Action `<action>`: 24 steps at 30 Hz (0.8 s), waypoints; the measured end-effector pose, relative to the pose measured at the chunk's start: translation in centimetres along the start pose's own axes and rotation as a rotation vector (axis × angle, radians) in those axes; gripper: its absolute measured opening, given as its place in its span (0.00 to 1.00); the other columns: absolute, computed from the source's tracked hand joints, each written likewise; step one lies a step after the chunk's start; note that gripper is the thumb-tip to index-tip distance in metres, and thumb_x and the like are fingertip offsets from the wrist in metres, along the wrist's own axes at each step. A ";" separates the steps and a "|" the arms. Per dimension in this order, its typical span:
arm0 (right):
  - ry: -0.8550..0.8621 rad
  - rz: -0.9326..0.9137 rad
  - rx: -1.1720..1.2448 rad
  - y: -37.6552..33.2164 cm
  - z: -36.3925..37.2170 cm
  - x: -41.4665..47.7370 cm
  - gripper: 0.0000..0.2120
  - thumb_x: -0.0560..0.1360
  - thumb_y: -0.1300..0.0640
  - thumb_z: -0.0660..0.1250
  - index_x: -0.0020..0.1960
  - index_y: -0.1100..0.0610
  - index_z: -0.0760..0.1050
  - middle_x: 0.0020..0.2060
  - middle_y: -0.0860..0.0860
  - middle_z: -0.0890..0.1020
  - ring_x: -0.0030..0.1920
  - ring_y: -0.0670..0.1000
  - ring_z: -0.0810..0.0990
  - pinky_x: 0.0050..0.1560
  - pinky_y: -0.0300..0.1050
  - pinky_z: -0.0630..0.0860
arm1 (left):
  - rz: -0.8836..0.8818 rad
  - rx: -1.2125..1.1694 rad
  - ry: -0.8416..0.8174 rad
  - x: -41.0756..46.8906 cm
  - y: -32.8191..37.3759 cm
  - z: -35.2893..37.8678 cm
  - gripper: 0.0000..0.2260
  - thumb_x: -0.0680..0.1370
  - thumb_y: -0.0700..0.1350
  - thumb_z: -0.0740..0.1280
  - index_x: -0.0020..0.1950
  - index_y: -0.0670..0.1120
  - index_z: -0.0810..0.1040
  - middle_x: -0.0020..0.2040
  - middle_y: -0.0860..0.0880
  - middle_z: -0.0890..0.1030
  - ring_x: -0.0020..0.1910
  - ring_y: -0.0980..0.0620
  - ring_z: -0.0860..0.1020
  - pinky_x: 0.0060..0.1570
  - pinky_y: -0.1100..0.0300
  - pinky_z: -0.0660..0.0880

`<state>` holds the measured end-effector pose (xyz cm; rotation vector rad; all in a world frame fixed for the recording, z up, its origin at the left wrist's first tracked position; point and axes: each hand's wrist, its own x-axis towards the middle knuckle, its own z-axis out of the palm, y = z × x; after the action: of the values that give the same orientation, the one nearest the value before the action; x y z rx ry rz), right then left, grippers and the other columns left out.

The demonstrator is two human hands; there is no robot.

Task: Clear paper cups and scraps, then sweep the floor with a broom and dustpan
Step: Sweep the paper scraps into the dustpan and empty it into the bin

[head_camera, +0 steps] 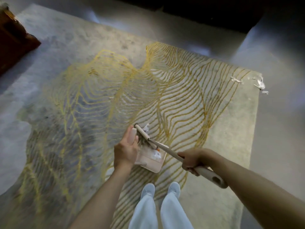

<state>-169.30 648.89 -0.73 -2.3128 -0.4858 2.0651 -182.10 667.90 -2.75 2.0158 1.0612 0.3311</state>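
My left hand grips the handle of a beige dustpan, held above the rug in front of me. White paper scraps lie inside the pan. My right hand grips the beige handle of a small broom. Its dark bristled head sits at the pan's far edge, next to one white scrap. More white paper scraps lie at the rug's far right corner. No paper cups are in view.
A large grey rug with yellow wavy lines covers the grey floor. Dark wooden furniture stands at the far left. A dark mass fills the top. My feet stand on the rug.
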 end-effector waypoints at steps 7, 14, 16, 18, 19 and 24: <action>0.107 -0.026 0.071 1.4 2.2 -5.4 0.36 0.72 0.69 0.53 0.77 0.51 0.52 0.29 0.56 0.73 0.23 0.50 0.71 0.22 0.40 0.71 | 0.007 0.021 0.003 0.1 -0.8 -2.0 0.19 0.78 0.45 0.68 0.69 0.50 0.74 0.60 0.43 0.80 0.56 0.39 0.79 0.50 0.55 0.72; 0.208 -0.029 0.037 -1.9 1.2 -4.6 0.36 0.73 0.70 0.54 0.78 0.51 0.51 0.32 0.57 0.73 0.25 0.51 0.72 0.24 0.43 0.72 | 0.052 0.031 0.013 0.5 -2.5 -4.3 0.19 0.77 0.45 0.68 0.68 0.53 0.75 0.57 0.43 0.82 0.52 0.38 0.80 0.46 0.53 0.74; 0.233 -0.003 -0.053 -3.5 0.6 -3.3 0.35 0.73 0.70 0.57 0.77 0.55 0.54 0.34 0.56 0.74 0.26 0.51 0.74 0.24 0.43 0.73 | 0.055 0.039 0.018 0.9 -3.1 -4.6 0.19 0.77 0.45 0.68 0.67 0.54 0.75 0.53 0.41 0.83 0.49 0.37 0.81 0.45 0.53 0.75; 0.262 0.038 -0.163 -5.1 0.2 -1.3 0.32 0.72 0.68 0.59 0.75 0.58 0.59 0.38 0.55 0.77 0.29 0.51 0.76 0.24 0.41 0.73 | 0.050 0.030 0.020 1.7 -3.5 -4.7 0.18 0.77 0.45 0.69 0.66 0.55 0.76 0.52 0.42 0.83 0.48 0.38 0.81 0.43 0.55 0.73; 0.268 0.055 -0.190 -5.9 0.3 -0.2 0.29 0.72 0.67 0.60 0.73 0.60 0.63 0.40 0.55 0.79 0.31 0.51 0.78 0.25 0.40 0.73 | 0.042 0.025 0.022 2.3 -3.7 -4.7 0.18 0.77 0.45 0.69 0.66 0.54 0.76 0.52 0.43 0.84 0.48 0.38 0.81 0.43 0.56 0.72; 0.126 0.111 -0.127 -7.7 2.5 4.0 0.29 0.73 0.66 0.57 0.74 0.61 0.62 0.31 0.54 0.77 0.24 0.49 0.75 0.19 0.37 0.70 | 0.019 0.001 0.030 5.8 -4.3 -5.4 0.16 0.77 0.45 0.69 0.65 0.51 0.77 0.55 0.44 0.83 0.54 0.42 0.80 0.50 0.59 0.69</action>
<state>-173.14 656.66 -3.37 -2.5782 -0.5092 1.9711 -184.05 676.69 -3.38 2.0283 1.0616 0.3715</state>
